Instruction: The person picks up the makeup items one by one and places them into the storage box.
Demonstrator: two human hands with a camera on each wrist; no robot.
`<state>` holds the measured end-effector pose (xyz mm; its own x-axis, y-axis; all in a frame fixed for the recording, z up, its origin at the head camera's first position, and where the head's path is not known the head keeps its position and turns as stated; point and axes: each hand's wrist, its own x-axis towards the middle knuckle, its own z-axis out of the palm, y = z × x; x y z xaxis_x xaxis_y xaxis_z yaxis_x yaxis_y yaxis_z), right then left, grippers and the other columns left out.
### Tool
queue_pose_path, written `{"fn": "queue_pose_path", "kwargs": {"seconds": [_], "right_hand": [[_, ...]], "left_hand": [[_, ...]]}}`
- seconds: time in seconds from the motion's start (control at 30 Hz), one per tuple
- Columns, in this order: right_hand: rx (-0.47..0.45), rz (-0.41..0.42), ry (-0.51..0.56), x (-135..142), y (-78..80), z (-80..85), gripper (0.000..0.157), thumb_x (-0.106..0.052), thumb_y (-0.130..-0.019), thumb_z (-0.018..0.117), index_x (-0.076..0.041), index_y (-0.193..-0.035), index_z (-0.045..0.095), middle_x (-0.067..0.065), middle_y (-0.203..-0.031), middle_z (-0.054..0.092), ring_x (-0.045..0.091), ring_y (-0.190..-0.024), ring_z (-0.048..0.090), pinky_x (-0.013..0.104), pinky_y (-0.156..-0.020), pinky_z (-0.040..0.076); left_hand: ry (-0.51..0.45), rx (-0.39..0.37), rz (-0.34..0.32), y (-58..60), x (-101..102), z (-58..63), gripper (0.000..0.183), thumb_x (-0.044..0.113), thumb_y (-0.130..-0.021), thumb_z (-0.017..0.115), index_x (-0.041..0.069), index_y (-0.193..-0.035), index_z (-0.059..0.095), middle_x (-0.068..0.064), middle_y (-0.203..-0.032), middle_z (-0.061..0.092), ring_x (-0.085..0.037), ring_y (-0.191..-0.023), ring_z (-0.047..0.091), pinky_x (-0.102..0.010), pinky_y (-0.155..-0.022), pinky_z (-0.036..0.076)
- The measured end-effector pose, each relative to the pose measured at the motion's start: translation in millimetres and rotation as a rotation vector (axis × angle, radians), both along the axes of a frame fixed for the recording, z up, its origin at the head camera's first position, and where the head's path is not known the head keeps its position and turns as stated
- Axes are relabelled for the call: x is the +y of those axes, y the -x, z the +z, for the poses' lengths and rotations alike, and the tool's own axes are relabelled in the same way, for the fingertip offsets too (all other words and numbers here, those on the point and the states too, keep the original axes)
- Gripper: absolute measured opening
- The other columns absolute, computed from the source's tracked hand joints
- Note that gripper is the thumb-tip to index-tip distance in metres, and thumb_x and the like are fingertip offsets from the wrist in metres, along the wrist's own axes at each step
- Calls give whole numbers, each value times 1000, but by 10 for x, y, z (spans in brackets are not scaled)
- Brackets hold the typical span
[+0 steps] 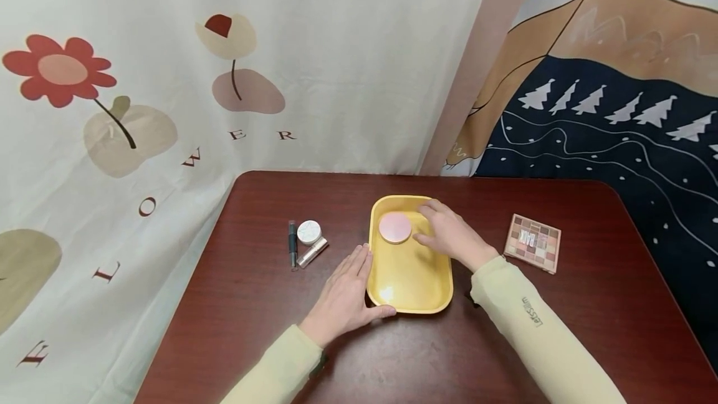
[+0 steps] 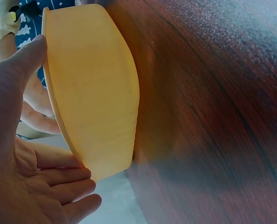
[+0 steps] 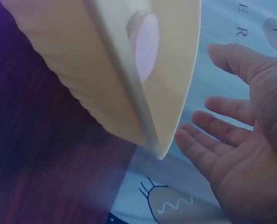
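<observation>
A yellow tray (image 1: 412,279) lies on the table, and in its far left part sits a round pink compact (image 1: 395,227). My left hand (image 1: 346,295) rests along the tray's near left side, fingers fairly straight. In the left wrist view, its thumb and fingertips touch the rim of the tray (image 2: 94,88). Over the tray's far right part hovers my right hand (image 1: 453,234), fingers spread and loosely bent with nothing between them. The right wrist view shows that hand (image 3: 241,135) beside the tray's rim, apart from the compact (image 3: 148,49).
Left of the tray lie a dark slim tube (image 1: 293,245), a round white case (image 1: 309,232) and a pale metallic tube (image 1: 313,253). An eyeshadow palette (image 1: 533,244) lies to the right. Printed curtains (image 1: 348,80) hang behind the dark red-brown table (image 1: 252,317).
</observation>
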<state>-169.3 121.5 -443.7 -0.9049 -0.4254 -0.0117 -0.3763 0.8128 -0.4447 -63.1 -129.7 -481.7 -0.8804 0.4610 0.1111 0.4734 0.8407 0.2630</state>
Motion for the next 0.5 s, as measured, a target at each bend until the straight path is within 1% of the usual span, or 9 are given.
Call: {"fn": "queue_pose_path", "kwargs": {"seconds": [0.1, 0.27, 0.5], "right_hand": [[31, 0, 35, 55, -40, 5, 58, -24, -91, 78, 3, -139, 60, 22, -144, 53, 38, -134, 53, 54, -109, 48], [55, -16, 85, 150, -108, 7, 56, -22, -91, 79, 3, -138, 60, 21, -144, 54, 37, -134, 53, 54, -109, 48], [110, -42, 144, 281, -194, -33, 52, -19, -92, 77, 4, -136, 62, 19, -140, 56, 36, -128, 56, 54, -107, 50]], "left_hand": [[2, 1, 1, -4, -1, -4, 117, 72, -77, 76, -10, -152, 40, -26, -159, 40, -36, -150, 38, -46, -121, 36], [-2, -7, 3, -8, 1, 1, 118, 73, -78, 75, -10, -153, 38, -26, -160, 38, -36, -150, 37, -45, -122, 34], [-15, 9, 0, -5, -1, -8, 116, 71, -77, 77, -10, -152, 41, -25, -159, 41, -36, -149, 39, -45, -121, 35]]}}
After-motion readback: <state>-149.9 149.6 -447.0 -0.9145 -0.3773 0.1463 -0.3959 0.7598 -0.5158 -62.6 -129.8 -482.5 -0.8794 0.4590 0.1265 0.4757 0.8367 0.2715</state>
